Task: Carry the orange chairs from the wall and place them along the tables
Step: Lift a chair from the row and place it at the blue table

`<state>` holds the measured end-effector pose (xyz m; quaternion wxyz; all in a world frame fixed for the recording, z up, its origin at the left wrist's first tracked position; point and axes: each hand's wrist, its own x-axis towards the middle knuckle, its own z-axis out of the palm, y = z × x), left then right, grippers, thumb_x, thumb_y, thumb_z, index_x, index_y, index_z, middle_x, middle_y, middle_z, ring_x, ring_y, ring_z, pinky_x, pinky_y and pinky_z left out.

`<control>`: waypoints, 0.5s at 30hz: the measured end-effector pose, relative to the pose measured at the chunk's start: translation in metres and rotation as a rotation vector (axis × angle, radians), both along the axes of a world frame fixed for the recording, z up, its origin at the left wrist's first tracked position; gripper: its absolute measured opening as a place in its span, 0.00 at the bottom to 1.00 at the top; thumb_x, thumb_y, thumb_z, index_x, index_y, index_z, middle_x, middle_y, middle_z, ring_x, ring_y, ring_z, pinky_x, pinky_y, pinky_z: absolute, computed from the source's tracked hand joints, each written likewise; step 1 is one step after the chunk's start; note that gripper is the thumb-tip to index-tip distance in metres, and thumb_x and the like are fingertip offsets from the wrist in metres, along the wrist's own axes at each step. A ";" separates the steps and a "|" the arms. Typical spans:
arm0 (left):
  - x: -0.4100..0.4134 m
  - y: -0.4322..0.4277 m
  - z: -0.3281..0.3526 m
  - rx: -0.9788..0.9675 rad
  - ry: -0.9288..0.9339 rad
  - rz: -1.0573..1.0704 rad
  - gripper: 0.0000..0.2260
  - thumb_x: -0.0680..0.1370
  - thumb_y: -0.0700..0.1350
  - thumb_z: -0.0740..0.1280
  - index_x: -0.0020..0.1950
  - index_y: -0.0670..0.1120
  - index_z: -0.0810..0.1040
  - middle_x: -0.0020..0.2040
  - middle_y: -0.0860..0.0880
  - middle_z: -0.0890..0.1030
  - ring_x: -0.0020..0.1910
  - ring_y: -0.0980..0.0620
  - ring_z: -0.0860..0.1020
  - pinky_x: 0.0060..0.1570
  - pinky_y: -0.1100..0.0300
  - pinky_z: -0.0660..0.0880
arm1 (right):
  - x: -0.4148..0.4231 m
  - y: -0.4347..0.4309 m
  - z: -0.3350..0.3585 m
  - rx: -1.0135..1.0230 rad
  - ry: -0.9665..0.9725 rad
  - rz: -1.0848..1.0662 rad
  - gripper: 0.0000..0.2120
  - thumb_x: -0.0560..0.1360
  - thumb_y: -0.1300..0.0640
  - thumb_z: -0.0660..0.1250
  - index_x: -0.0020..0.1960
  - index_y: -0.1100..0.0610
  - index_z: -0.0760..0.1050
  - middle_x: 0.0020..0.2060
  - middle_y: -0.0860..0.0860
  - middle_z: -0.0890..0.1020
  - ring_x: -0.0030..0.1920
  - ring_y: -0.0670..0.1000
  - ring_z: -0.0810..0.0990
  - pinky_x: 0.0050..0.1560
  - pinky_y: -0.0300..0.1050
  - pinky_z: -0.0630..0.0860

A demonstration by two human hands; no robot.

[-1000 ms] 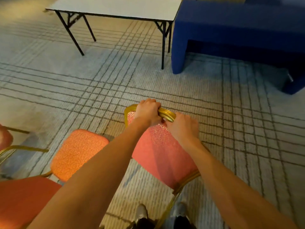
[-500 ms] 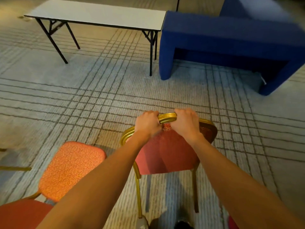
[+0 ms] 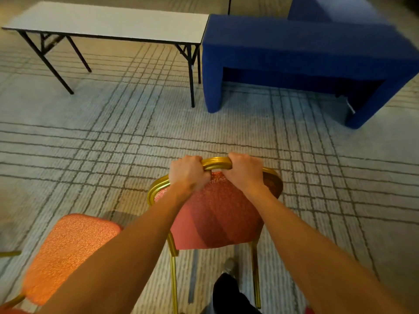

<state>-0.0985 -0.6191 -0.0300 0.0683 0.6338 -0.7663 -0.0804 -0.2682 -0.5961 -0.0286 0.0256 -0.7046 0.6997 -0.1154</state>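
Note:
An orange chair (image 3: 215,218) with a gold metal frame is held up in front of me, its padded back facing me and its legs hanging down. My left hand (image 3: 187,173) and my right hand (image 3: 244,172) both grip the gold top rail of its back, side by side. A white folding table (image 3: 108,23) with black legs stands ahead at the upper left. Another orange chair (image 3: 68,254) shows its seat at the lower left.
A table draped in blue cloth (image 3: 306,48) stands right of the white table, touching its end. Patterned grey carpet (image 3: 136,137) stretches between me and both tables. My foot (image 3: 229,266) shows under the held chair.
The held chair has turned from tilted sideways to upright with its back square to me. The tables have come lower and closer in view as I walk toward them.

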 end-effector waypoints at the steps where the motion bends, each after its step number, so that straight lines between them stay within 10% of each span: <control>1: -0.007 -0.010 0.003 -0.012 -0.015 -0.005 0.12 0.72 0.55 0.66 0.47 0.49 0.81 0.43 0.46 0.84 0.43 0.41 0.82 0.43 0.52 0.75 | -0.006 -0.012 0.001 -0.002 0.002 0.010 0.13 0.76 0.42 0.65 0.42 0.51 0.75 0.36 0.51 0.81 0.38 0.56 0.81 0.37 0.46 0.67; 15: -0.062 -0.127 0.033 -0.095 -0.019 -0.133 0.10 0.72 0.54 0.66 0.41 0.49 0.80 0.38 0.46 0.84 0.38 0.42 0.81 0.38 0.53 0.76 | -0.078 -0.121 0.016 -0.121 -0.014 0.028 0.16 0.74 0.43 0.69 0.35 0.53 0.79 0.28 0.52 0.80 0.29 0.56 0.78 0.32 0.42 0.65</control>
